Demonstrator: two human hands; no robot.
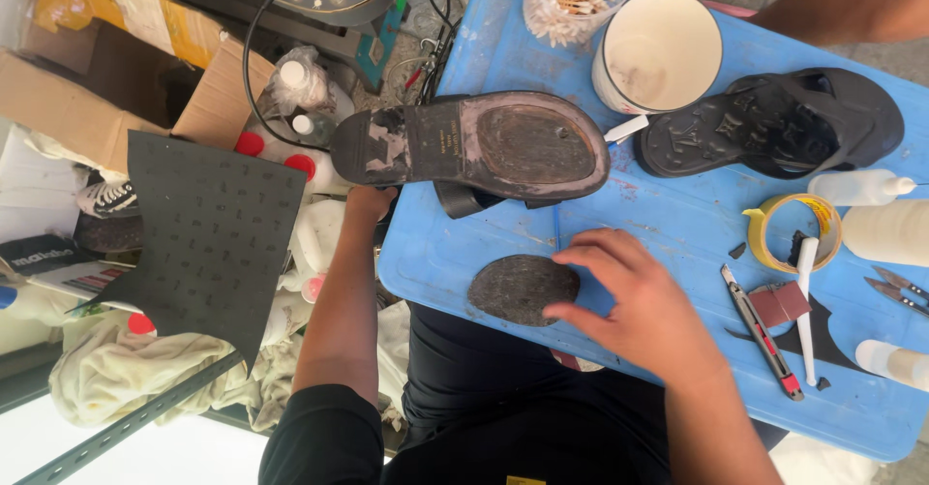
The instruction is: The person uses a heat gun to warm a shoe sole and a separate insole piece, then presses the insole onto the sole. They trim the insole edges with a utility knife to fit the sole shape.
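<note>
Right hand (644,301) lies nearest me, fingers spread flat, fingertips touching the oval sole patch (523,288) on the blue lid (677,224). Left hand (371,199), beyond and left of it, is clamped on the upturned shoe (484,146), sole facing up. Right of my right hand lie a knife (762,330) and tape roll (794,231); beyond it, a sandal (774,122) and cup (658,49).

The surface (677,224) is bright blue. The upturned shoe sole (474,146) is dark brown with pale worn patches, the oval rubber piece (523,288) dull grey-black. At upper right lies a black sandal (774,122); the cup (658,51) is cream, the tape roll (789,228) yellow, the knife (760,330) perhaps red-tipped.
</note>
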